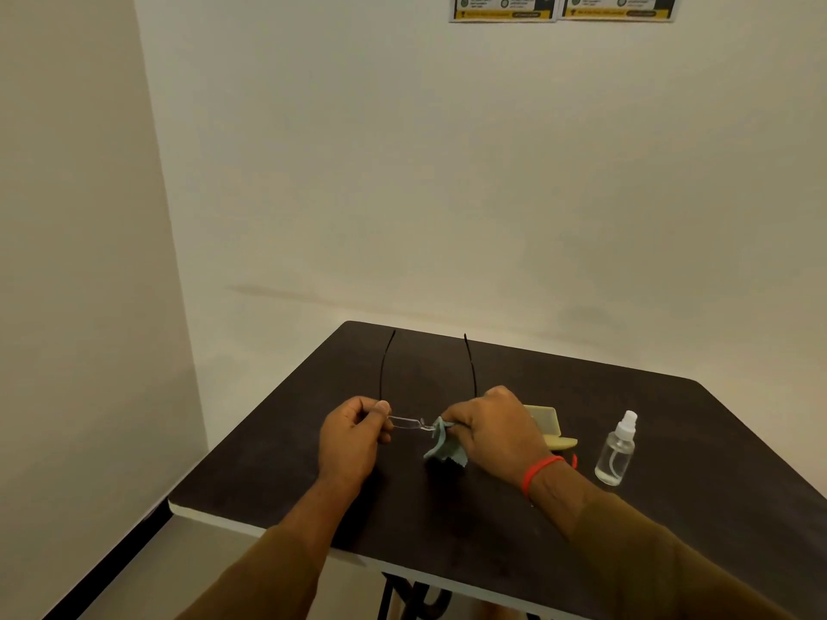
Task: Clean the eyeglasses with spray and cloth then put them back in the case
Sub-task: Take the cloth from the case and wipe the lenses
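wipe | my left hand [353,434] fingers pinch eyeglasses [405,421] steady | right hand [490,425] fingers clamp cloth [441,447] around lens | spray bottle [616,449] right of eyeglasses, reachable

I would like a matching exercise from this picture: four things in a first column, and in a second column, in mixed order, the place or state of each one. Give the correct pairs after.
Column one:
1. eyeglasses
2. cloth
3. spray bottle
4. case

Column two:
a. stands upright on the table, to the right of both hands
b. lies on the table, partly hidden behind the right hand
c. held in the right hand, against one lens
d. held at one end by the left hand, temples pointing away

Pairs: 1-d, 2-c, 3-a, 4-b
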